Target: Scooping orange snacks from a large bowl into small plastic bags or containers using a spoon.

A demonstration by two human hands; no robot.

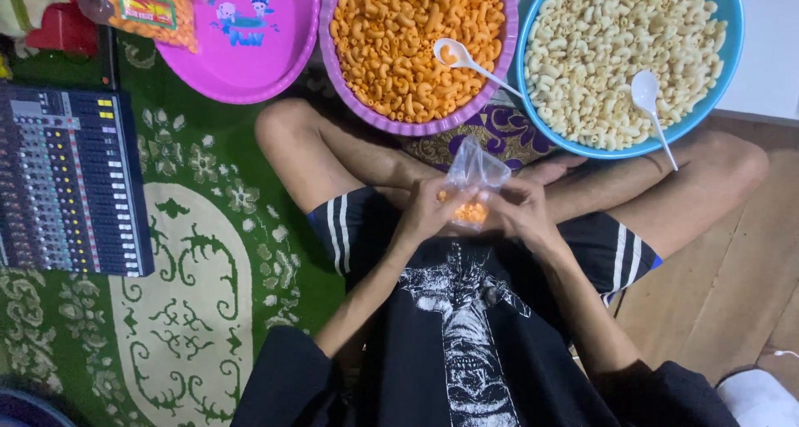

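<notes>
Head view: left hand (429, 211) and right hand (520, 212) both pinch a small clear plastic bag (473, 181) holding some orange macaroni snacks, just below the purple basin (499, 57). Keeping the bag's mouth upright should prevent spills.
</notes>
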